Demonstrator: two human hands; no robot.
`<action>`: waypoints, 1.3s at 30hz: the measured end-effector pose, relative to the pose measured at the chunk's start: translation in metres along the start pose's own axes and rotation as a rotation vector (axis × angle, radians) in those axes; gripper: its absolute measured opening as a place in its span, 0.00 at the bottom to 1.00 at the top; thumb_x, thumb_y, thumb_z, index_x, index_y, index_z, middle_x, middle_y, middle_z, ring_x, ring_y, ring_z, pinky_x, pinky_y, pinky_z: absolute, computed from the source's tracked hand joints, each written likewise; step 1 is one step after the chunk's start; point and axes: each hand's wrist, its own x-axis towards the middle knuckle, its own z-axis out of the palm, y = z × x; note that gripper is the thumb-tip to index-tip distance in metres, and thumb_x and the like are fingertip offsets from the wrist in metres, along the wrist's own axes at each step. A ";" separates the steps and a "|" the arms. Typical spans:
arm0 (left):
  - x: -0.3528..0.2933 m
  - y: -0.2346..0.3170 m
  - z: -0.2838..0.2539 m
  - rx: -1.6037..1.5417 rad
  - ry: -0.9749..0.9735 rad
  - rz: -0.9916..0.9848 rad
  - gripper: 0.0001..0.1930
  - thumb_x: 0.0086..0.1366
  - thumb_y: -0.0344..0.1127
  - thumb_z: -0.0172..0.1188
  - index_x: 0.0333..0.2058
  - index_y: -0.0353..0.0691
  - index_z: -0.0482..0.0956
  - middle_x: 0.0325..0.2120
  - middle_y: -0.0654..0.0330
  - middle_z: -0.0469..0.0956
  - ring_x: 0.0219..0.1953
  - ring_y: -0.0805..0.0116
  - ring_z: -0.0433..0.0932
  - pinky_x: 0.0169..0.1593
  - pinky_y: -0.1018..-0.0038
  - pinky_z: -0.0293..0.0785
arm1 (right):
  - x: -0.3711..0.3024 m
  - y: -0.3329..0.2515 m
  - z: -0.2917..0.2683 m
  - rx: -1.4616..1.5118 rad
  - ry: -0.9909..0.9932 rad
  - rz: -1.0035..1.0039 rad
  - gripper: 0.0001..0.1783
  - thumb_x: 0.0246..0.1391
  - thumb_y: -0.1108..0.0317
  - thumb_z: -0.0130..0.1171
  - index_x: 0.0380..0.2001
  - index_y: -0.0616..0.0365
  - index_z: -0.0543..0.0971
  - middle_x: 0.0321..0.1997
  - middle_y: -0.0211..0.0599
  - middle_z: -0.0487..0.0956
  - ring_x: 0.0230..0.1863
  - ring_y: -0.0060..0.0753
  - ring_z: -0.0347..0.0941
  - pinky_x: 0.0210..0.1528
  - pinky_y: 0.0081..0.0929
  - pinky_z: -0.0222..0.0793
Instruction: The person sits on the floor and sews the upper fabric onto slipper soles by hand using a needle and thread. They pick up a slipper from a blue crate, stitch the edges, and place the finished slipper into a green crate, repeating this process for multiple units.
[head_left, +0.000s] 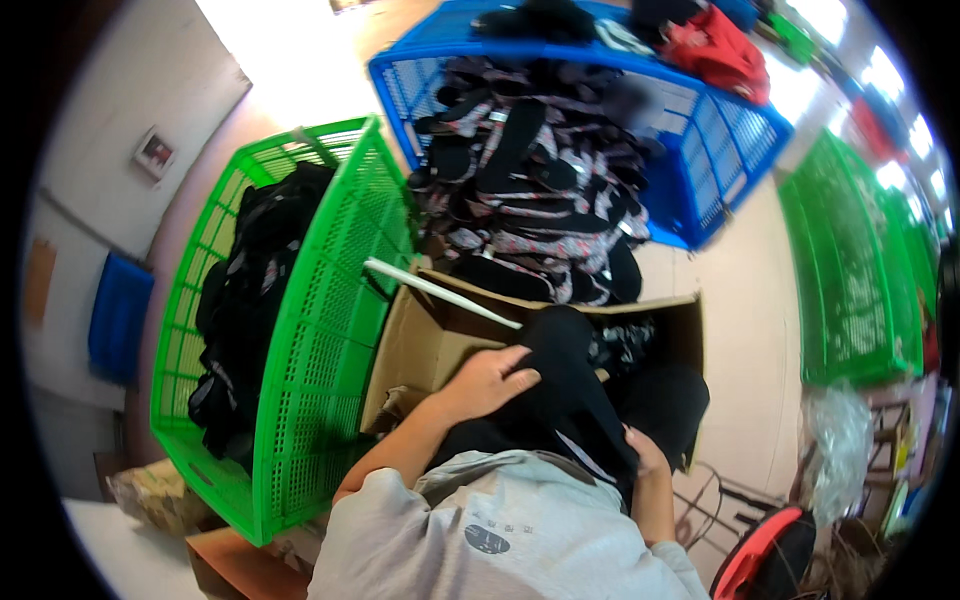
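My left hand [488, 382] lies on black cloth over my left knee, its thumb apart from the fingers. I cannot tell whether it pinches any cloth. At the inner side of my right thigh, my right hand [648, 454] is closed on the edge of a black cloth piece [585, 452] with a thin pale strip, lying across my lap. Its fingertips are partly hidden. Before me stands an open cardboard box [412, 345], with dark patterned pieces [625, 345] showing between my knees. A white bar [440, 292] slants over the box, ending near my left hand.
Beyond the box, a blue crate [690, 190] on its side spills a heap of black, floral-trimmed, shoe-shaped pieces [530, 200]. Red cloth [715, 55] lies on top. A green crate [335, 290] of black pieces stands left; another green crate [845, 270] stands right, above a clear plastic bag [835, 445].
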 end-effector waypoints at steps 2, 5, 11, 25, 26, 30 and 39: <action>-0.006 -0.008 0.004 -0.108 -0.094 -0.085 0.15 0.68 0.37 0.59 0.48 0.33 0.77 0.36 0.56 0.81 0.38 0.72 0.76 0.46 0.72 0.74 | -0.002 0.007 -0.011 0.013 -0.012 0.023 0.41 0.52 0.44 0.65 0.59 0.67 0.72 0.55 0.37 0.79 0.54 0.28 0.75 0.59 0.27 0.67; -0.009 -0.012 0.013 -0.153 -0.026 -0.054 0.24 0.68 0.45 0.60 0.52 0.29 0.75 0.43 0.46 0.80 0.46 0.60 0.78 0.52 0.69 0.72 | -0.002 0.017 -0.016 0.139 0.075 0.020 0.37 0.50 0.48 0.67 0.54 0.67 0.77 0.50 0.38 0.82 0.49 0.31 0.78 0.53 0.27 0.71; -0.032 -0.018 0.005 -0.114 -0.021 -0.042 0.23 0.67 0.45 0.62 0.51 0.31 0.77 0.40 0.52 0.83 0.43 0.67 0.79 0.50 0.70 0.74 | 0.008 0.031 -0.023 0.068 0.097 0.101 0.29 0.55 0.50 0.65 0.49 0.65 0.80 0.44 0.37 0.84 0.42 0.32 0.80 0.49 0.28 0.74; -0.091 -0.015 -0.168 -0.928 1.404 0.110 0.18 0.69 0.40 0.60 0.52 0.37 0.70 0.44 0.60 0.78 0.38 0.68 0.80 0.39 0.73 0.74 | 0.031 0.007 0.033 -0.085 0.277 0.081 0.23 0.67 0.54 0.53 0.57 0.57 0.71 0.43 0.47 0.82 0.28 0.33 0.81 0.14 0.14 0.52; -0.091 -0.018 -0.175 -0.883 1.480 0.194 0.26 0.70 0.38 0.59 0.61 0.34 0.63 0.49 0.58 0.75 0.46 0.64 0.79 0.44 0.70 0.73 | 0.031 0.006 0.036 -0.084 0.284 0.076 0.22 0.67 0.55 0.53 0.57 0.58 0.71 0.43 0.46 0.82 0.28 0.33 0.81 0.14 0.14 0.52; -0.083 -0.029 -0.161 -0.565 1.732 0.190 0.27 0.69 0.31 0.57 0.63 0.37 0.61 0.52 0.57 0.72 0.50 0.68 0.75 0.47 0.70 0.73 | 0.034 0.011 0.031 -0.068 0.271 0.055 0.21 0.68 0.58 0.52 0.57 0.59 0.71 0.44 0.45 0.82 0.29 0.32 0.81 0.14 0.14 0.53; -0.021 -0.087 -0.037 -0.666 1.139 -0.233 0.17 0.66 0.28 0.58 0.54 0.39 0.74 0.48 0.62 0.76 0.47 0.73 0.74 0.46 0.75 0.73 | 0.045 0.018 0.024 -0.084 0.341 0.067 0.18 0.68 0.67 0.48 0.57 0.61 0.72 0.42 0.42 0.82 0.25 0.24 0.72 0.15 0.15 0.55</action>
